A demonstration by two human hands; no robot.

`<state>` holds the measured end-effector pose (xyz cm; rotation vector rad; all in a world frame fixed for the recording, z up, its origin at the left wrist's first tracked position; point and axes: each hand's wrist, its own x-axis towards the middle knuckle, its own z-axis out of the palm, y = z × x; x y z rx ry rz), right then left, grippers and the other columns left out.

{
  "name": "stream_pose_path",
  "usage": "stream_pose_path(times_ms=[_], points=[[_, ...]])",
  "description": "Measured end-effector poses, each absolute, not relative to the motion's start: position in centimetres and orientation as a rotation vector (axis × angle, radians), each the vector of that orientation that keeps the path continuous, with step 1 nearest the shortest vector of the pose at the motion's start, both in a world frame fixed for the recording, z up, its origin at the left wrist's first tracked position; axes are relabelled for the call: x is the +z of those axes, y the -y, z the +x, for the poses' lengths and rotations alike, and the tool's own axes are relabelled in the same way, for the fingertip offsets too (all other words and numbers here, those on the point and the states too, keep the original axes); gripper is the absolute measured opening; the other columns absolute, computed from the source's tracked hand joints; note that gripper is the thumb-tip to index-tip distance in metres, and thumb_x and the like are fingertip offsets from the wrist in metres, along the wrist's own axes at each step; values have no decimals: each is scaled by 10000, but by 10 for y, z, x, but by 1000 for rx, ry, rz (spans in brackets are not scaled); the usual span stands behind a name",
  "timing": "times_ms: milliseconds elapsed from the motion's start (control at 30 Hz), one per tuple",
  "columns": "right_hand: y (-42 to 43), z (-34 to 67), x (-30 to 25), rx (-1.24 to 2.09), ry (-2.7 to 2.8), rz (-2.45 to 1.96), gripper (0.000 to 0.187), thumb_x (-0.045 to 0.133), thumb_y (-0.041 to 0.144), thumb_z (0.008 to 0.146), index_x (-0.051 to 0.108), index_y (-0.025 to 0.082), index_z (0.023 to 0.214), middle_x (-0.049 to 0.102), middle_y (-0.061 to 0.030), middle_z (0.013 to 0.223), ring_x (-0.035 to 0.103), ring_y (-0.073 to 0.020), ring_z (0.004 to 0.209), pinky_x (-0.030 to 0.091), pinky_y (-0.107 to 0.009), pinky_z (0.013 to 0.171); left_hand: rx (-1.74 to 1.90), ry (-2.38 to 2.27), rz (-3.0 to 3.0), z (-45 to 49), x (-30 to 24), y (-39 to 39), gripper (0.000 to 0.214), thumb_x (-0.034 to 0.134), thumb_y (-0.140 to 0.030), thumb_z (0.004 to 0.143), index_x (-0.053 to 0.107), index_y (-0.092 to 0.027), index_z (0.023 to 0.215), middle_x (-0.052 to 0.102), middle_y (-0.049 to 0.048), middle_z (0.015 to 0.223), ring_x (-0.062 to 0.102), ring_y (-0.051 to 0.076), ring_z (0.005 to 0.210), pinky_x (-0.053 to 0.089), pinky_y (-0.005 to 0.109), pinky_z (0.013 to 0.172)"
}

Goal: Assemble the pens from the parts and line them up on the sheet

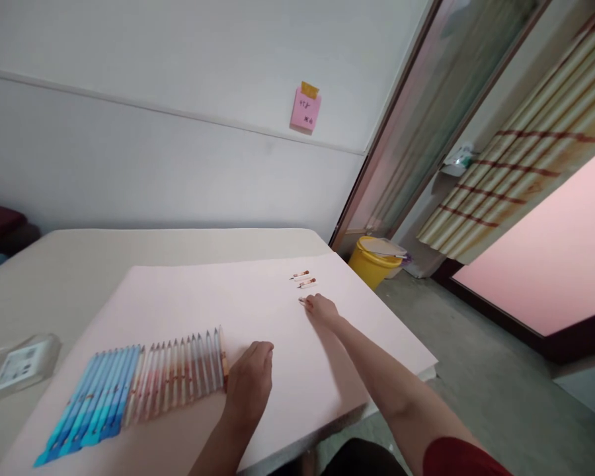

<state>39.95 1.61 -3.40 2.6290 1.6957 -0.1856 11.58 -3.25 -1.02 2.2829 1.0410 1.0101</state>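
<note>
My right hand (321, 307) is stretched out over the far right of the pink sheet. Its fingertips pinch a short white pen piece (303, 301), mostly hidden by the fingers. Just beyond lie two similar short pieces, an upper one (300, 274) and a lower one (307, 283), each with a dark tip and a brown end. My left hand (250, 380) rests on the sheet with curled fingers, beside the right end of a row of pens; what it holds, if anything, is hidden. The row has blue pens (96, 396) at left and clear, pinkish-brown patterned pens (173, 377) at right.
The pink sheet (193, 291) lies on a cream table (89, 258). A clear plastic box with a label (20, 367) stands at the left. Past the table's right edge is a yellow bin (371, 264). A white wall with a pink note (305, 111) rises behind.
</note>
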Motion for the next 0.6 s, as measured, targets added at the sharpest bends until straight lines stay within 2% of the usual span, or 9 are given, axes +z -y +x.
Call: stream_pose_path(times_ms=[233,333,467,600], points=[[23,292,-49,-184,-1904,2530,319,338,364,935,597,208,1037,623,-88,950,610,-191,785,386,-280,647,928,-1098,2306,116,-9,34,240,360,-180,891,598,-192,861,652,37,823,620,164,791,463,286,734],[34,256,-54,-222,-2013,2493,260,374,318,925,585,252,1062,624,-53,961,611,-173,799,385,-262,643,890,-1191,2263,109,-5,33,244,364,-182,883,603,-185,833,653,46,817,613,176,785,443,291,716],[41,240,-56,-271,-2078,2469,270,362,282,926,609,264,1035,612,-51,996,603,-160,803,383,-257,647,900,-1346,2036,94,1,24,206,427,-208,848,632,-192,838,672,49,828,618,174,784,426,275,709],[41,248,-56,-309,-2086,2469,302,349,325,930,621,272,1052,602,-55,1010,598,-161,789,377,-257,633,968,-1396,1594,82,0,11,133,537,-247,767,657,-195,793,668,33,724,628,173,719,435,253,649]])
